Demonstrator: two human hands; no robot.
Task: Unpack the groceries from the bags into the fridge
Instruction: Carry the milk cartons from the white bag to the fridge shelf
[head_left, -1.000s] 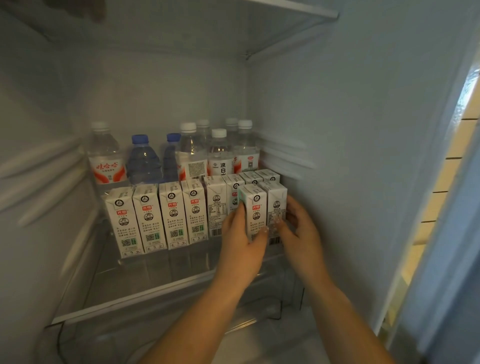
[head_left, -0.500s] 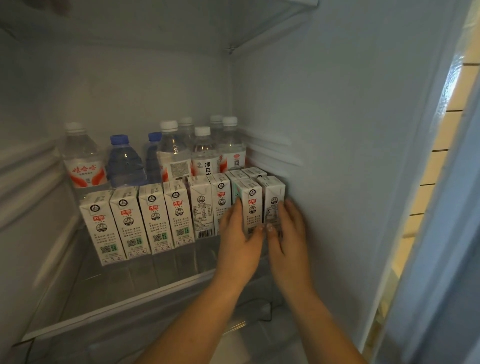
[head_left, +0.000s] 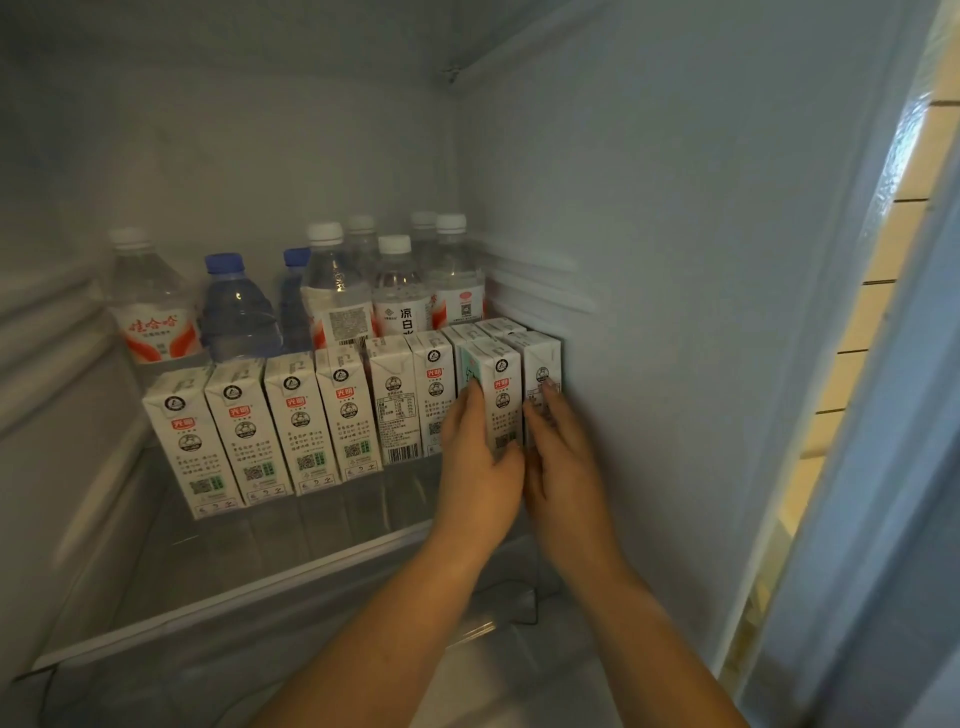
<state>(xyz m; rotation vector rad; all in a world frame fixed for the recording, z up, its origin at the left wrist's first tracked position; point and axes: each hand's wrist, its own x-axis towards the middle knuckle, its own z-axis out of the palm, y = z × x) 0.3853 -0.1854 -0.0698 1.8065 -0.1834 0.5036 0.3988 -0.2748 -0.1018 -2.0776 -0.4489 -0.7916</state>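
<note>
**Two milk cartons going into the corner**

The front milk carton (head_left: 493, 395) stands on the glass shelf (head_left: 291, 577), at the right end of the row, with the corner carton (head_left: 543, 371) just beside it by the fridge wall (head_left: 675, 312). The left hand (head_left: 475, 467) holds the front carton with its fingers along the left side. The right hand (head_left: 558, 457) lies with straight fingers on the corner carton. I think the job now is to push both cartons back, slowly and straight, so they stay upright and line up with the row of cartons (head_left: 291, 421). Behind stand the water bottles (head_left: 363, 291). More cartons sit right behind, so there is little room to slide back.
</note>
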